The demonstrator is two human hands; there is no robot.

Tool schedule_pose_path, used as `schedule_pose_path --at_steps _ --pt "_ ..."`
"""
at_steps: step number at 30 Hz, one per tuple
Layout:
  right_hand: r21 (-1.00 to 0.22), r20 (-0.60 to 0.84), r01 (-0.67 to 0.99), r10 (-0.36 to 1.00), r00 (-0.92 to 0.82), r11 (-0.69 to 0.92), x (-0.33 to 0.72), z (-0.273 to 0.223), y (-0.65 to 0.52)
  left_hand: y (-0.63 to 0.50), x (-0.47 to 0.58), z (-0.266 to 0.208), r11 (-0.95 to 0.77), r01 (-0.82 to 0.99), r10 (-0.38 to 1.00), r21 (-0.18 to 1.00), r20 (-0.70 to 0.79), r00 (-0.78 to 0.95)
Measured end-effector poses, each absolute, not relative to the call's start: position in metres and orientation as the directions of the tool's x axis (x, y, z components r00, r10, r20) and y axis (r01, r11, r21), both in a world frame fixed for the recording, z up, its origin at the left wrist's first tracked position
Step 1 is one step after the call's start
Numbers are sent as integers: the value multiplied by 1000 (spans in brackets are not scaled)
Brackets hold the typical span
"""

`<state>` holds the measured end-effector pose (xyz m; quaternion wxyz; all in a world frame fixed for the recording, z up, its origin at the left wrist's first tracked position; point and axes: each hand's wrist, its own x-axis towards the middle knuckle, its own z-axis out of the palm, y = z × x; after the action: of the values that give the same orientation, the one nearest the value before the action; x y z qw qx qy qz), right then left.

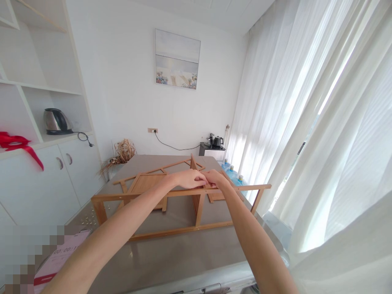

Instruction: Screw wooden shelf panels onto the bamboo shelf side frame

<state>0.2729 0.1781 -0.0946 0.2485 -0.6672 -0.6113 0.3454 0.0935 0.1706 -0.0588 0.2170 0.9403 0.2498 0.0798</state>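
A wooden frame (199,210) stands on its side across the grey table, with a divider board near its middle. Both of my hands meet at the frame's upper rail, just above where that divider joins it. My left hand (191,179) has its fingers bent and pinched together against the right one. Closed beside it is my right hand (214,178), fingers curled down at the rail. Whatever sits between the fingers is hidden or too small to make out. Behind the rail lie wooden slatted panels (147,183) and a ladder-like wooden side piece (171,165).
Small loose metal-looking parts (88,218) are scattered at the table's left edge. A phone (63,255) showing a timer lies at the lower left. Beyond the table stand a low cabinet (212,153) with a kettle, several water bottles (234,173) and dried plants (124,153). Curtains (306,122) hang right.
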Motion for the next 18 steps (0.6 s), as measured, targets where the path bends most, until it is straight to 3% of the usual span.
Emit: schedule_pose_path --at_steps 3,7,12,15,18 --pt "-740 -146 661 989 24 -125 271 -95 178 157 77 -36 -746 487 562 454 38 826" --pt "-735 -112 670 993 22 -98 270 -96 178 139 26 13 -725 537 641 431 137 756" --pt "-723 -84 686 996 29 -81 272 -100 179 128 -73 70 -622 709 783 332 254 568" --pt "-719 -92 691 996 19 -80 272 -99 178 137 -140 74 -481 831 869 280 278 410" --pt "-711 -103 698 995 16 -85 269 -97 176 154 -202 44 -334 910 928 248 255 271"
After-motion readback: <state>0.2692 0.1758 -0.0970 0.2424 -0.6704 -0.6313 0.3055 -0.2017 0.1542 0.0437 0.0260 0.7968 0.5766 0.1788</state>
